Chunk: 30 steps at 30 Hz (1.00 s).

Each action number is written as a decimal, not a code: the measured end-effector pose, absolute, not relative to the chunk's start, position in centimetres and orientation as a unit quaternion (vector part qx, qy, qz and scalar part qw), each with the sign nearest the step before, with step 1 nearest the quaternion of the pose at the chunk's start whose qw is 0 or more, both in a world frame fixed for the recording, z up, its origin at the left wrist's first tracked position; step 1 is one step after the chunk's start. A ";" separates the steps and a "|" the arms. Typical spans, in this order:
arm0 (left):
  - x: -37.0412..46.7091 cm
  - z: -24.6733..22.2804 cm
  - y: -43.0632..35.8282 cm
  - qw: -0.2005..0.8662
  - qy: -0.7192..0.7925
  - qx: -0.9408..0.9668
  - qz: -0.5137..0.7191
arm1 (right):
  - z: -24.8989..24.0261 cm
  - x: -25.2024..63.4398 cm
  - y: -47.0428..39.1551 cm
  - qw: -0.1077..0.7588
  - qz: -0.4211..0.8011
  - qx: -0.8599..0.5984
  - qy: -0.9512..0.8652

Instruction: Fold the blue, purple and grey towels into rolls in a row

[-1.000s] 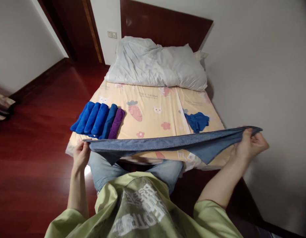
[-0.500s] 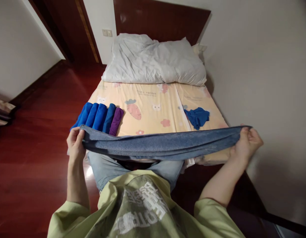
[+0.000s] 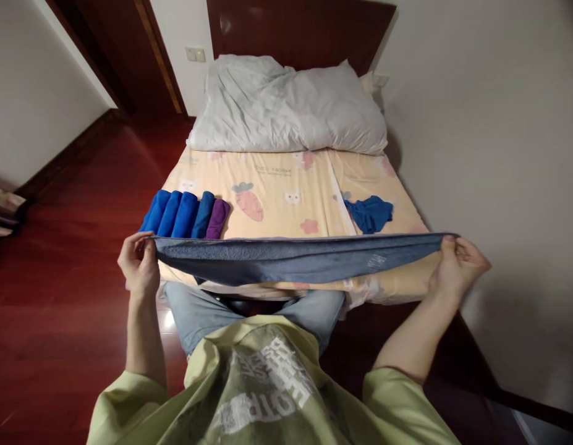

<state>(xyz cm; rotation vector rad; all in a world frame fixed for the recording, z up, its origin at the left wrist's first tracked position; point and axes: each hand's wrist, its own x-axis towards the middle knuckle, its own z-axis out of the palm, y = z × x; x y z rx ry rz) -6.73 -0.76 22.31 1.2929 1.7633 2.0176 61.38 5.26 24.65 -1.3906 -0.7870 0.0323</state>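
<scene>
A grey-blue towel (image 3: 286,258) is stretched out sideways in front of me, above the near end of the bed. My left hand (image 3: 140,259) pinches its left corner, and my right hand (image 3: 460,262) pinches the right corner. The upper edge is nearly straight between them, while the lower part sags in loose folds. Pale lettering shows near its right end. Behind the left part of the towel lie several rolled blue towels (image 3: 182,213) side by side, with a purple rolled towel (image 3: 217,218) at the right of the row. A crumpled blue cloth (image 3: 370,213) rests farther right.
The bed (image 3: 277,185) has a yellow sheet printed with carrots and cat faces. A bulky white quilt (image 3: 286,108) lies at its far end, before the dark headboard (image 3: 300,28). A wall (image 3: 490,154) stands at the right; reddish wooden floor (image 3: 73,278) is at the left.
The towel has risen slightly and swung, so its folds hang differently and the lettering shows more clearly. Both hands still grip its corners.
</scene>
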 end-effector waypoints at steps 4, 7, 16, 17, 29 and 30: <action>-6.6 22.7 -0.6 0.081 0.604 0.448 0.654 | 25.1 60.9 5.1 0.691 0.014 -0.623 -0.366; -6.1 23.7 -0.6 0.113 0.578 0.461 0.664 | 25.5 60.3 5.2 0.704 0.029 -0.610 -0.362; -4.3 25.0 -0.3 0.179 0.557 0.396 0.707 | 26.1 59.5 5.5 0.746 0.023 -0.585 -0.319; -4.0 25.1 -0.3 0.194 0.553 0.388 0.711 | 26.1 59.5 5.4 0.750 0.018 -0.582 -0.314; -3.7 28.3 -2.7 0.319 0.520 0.334 0.718 | 29.4 59.9 1.6 0.772 -0.108 -0.564 -0.272; -3.7 28.5 -2.5 0.327 0.524 0.331 0.713 | 29.6 60.1 1.5 0.765 -0.127 -0.572 -0.269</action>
